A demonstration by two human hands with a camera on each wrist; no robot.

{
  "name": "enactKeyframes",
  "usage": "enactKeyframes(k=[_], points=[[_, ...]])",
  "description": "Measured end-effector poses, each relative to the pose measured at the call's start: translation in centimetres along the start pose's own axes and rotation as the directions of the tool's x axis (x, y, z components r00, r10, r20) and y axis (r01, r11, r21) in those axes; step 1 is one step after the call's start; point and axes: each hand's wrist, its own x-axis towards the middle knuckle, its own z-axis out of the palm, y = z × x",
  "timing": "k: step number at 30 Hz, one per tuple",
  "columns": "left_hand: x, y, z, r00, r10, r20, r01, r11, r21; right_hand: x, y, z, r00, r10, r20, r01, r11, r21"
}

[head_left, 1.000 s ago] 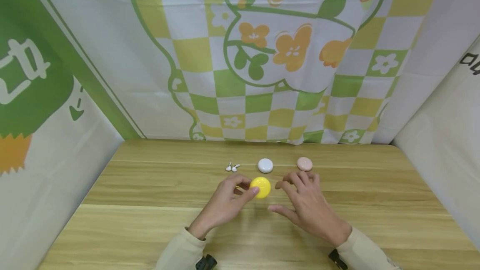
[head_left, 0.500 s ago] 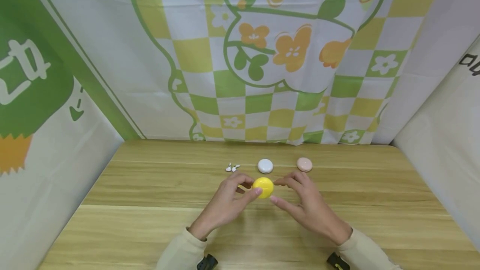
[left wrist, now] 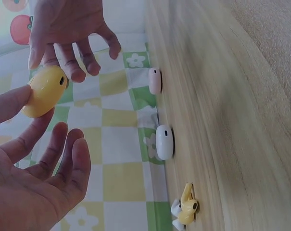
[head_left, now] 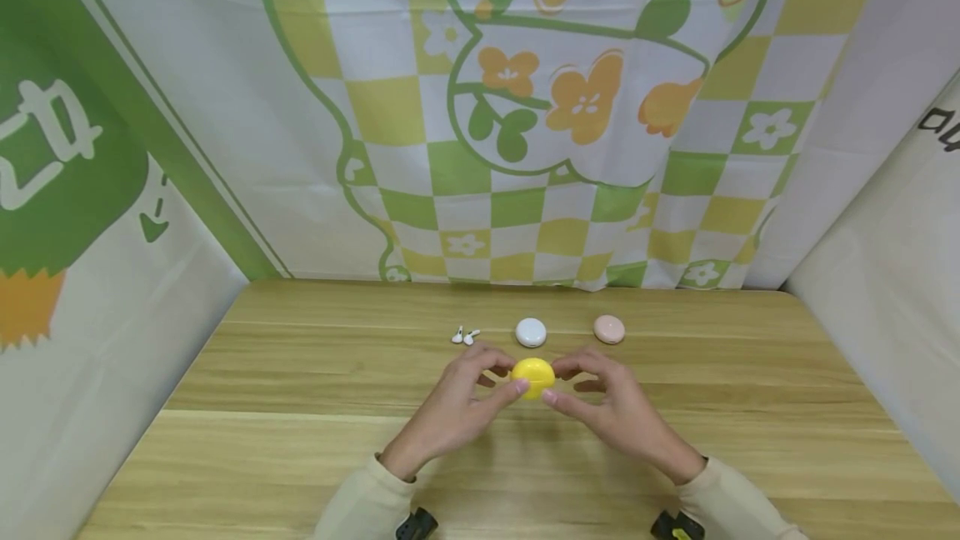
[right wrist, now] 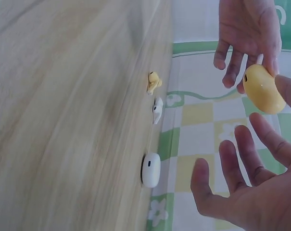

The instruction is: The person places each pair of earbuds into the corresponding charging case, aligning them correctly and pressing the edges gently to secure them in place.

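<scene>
Near edge of head view: two cream sleeves point(head_left: 360, 502) come in at lower centre. Both hands meet mid-frame over the wooden table point(head_left: 225, 440). Left hand point(head_left: 450, 411) pinches the yellow case point(head_left: 533, 376) w/ thumb and forefinger, other fingers loose; right hand point(head_left: 611, 411) pinches the opposite side the same way. Wrist views show the case lifted off the tabletop, held between the two hands, lid closed, a small port on its edge.

Step in hand, by the look of it: a two-handed grip on the closed case, likely about to open it. Next move would call for one hand to steady the base while the other's thumb finds the seam and levers the lid up. Smooth round shell, so could slip.

Further back, above the hands: white earbuds point(head_left: 465, 335) at centre-left, a white case point(head_left: 531, 331), a pink case point(head_left: 609, 328) to the right, all apart from each other. Left wrist view shows a yellow earbud point(left wrist: 187, 211) there too. Nothing stands between hands and case. Checked floral cloth point(head_left: 525, 107) fills the upper frame.
</scene>
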Motion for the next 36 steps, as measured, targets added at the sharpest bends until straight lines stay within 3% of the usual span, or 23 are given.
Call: enactKeyframes(k=[5, 11, 23, 36], points=[[0.07, 0.10, 0.12, 1.000, -0.007, 0.002, 0.007, 1.000, -0.024, 0.07, 0.01, -0.13, 0.997, 0.058, 0.048, -0.064, 0.988, 0.138], [0.18, 0.02, 0.24, 1.000, -0.004, -0.004, 0.004, 0.999, -0.037, 0.08, 0.23, -0.06, 0.996, 0.068, 0.064, -0.080, 0.974, 0.213], [0.18, 0.25, 0.47, 1.000, 0.004, -0.014, -0.004, 0.999, -0.037, -0.08, 0.24, -0.01, 0.996, 0.074, 0.049, -0.084, 0.964, 0.253], [0.26, 0.54, 0.40, 1.000, -0.004, 0.003, 0.004, 1.000, -0.024, 0.01, 0.19, -0.01, 0.995, 0.103, 0.013, -0.103, 0.970, 0.220]])
